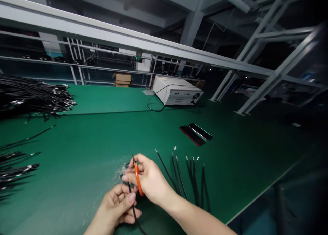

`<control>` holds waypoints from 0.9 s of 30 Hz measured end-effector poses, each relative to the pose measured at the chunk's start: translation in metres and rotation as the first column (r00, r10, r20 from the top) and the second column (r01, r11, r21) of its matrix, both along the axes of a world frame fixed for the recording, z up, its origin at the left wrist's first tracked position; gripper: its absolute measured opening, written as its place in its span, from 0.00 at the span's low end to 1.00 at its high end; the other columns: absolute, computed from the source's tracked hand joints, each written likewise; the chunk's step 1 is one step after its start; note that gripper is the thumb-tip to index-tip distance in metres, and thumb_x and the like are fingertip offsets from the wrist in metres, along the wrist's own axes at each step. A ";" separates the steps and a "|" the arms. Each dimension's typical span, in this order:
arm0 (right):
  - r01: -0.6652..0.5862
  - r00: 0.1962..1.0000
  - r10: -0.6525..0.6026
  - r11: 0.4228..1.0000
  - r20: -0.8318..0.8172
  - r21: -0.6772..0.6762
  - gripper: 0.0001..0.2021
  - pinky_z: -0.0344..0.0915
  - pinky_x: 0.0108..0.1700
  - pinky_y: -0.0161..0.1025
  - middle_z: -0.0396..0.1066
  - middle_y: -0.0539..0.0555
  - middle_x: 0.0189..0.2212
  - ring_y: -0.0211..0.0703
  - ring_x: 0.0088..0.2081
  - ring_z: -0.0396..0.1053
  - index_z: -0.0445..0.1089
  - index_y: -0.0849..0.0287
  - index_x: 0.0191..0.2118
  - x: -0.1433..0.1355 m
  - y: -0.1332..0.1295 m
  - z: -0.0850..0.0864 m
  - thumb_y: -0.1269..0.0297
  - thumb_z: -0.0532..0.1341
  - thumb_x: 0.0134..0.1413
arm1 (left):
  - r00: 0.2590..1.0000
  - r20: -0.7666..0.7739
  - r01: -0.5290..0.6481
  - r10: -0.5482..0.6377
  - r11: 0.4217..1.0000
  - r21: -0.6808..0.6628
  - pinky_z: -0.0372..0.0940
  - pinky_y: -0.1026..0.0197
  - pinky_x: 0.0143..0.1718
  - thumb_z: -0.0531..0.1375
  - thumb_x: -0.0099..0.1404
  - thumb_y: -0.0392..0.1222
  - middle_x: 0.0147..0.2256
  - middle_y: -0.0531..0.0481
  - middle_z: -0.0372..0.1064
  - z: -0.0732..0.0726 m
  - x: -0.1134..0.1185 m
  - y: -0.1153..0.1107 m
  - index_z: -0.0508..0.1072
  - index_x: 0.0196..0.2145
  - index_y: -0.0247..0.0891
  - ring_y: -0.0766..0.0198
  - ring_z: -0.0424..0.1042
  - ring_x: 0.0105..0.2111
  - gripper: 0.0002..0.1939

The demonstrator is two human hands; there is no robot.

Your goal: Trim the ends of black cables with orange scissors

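Observation:
My left hand [119, 206] pinches a black cable [135, 214] near its upper end, at the bottom centre. Just above it, my right hand [147, 178] is closed round orange-handled scissors or cutters [138, 180], whose dark tip points up. The right thumb and fingers are also at the cable's end, which they partly hide. Small clear scraps and dark bits [123, 170] lie on the green table beside the right fingertips. To the right of my hands, several separate black cables [193, 177] with pale tips lie on the table.
A large bundle of black cables [46, 95] lies at the back left, with more cables [17, 173] at the left edge. Two phones [196, 134] rest on the green table [102, 136] right of centre. Behind them stands a white box-shaped device [176, 91] with a cord.

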State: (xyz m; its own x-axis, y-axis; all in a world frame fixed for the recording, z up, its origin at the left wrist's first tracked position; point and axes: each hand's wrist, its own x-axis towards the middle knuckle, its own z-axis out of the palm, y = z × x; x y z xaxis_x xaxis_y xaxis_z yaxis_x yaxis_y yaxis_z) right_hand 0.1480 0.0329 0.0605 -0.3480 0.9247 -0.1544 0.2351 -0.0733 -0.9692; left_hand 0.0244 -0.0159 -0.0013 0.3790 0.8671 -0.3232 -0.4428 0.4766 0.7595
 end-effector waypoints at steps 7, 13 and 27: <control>0.026 0.974 -0.059 0.988 -0.217 -0.151 0.20 0.51 0.18 0.27 0.61 0.50 0.24 0.31 0.18 0.58 0.53 0.64 0.37 -0.008 0.011 0.000 0.64 0.62 0.41 | 1.000 0.031 0.006 -0.006 0.999 0.031 0.63 0.72 0.27 0.70 0.48 0.54 0.36 0.38 0.57 0.006 -0.005 0.003 0.57 0.41 0.24 0.56 0.64 0.34 0.37; 0.009 0.998 -0.012 0.998 -0.062 -0.057 0.16 0.52 0.20 0.29 0.62 0.51 0.26 0.32 0.21 0.58 0.54 0.62 0.38 -0.001 0.005 -0.008 0.62 0.59 0.46 | 0.998 0.013 -0.068 0.068 0.997 -0.020 0.62 0.72 0.26 0.70 0.48 0.55 0.33 0.39 0.59 0.014 -0.003 0.003 0.56 0.39 0.22 0.58 0.64 0.31 0.37; -0.456 0.870 0.143 0.597 0.471 0.661 0.15 0.50 0.40 0.36 0.61 0.49 0.29 0.32 0.30 0.54 0.59 0.59 0.41 0.024 0.000 -0.010 0.79 0.50 0.47 | 0.998 0.001 -0.058 0.058 0.994 -0.095 0.62 0.73 0.24 0.69 0.47 0.54 0.33 0.34 0.59 0.004 -0.007 0.002 0.57 0.40 0.21 0.60 0.64 0.29 0.37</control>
State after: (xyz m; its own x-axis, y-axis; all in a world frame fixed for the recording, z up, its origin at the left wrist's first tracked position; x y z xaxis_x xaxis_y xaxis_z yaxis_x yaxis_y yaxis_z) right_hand 0.1720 0.0329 0.0502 -0.6955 0.6237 0.3567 0.4186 0.7552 -0.5044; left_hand 0.0179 -0.0143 0.0028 0.3305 0.8530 -0.4039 -0.4747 0.5201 0.7100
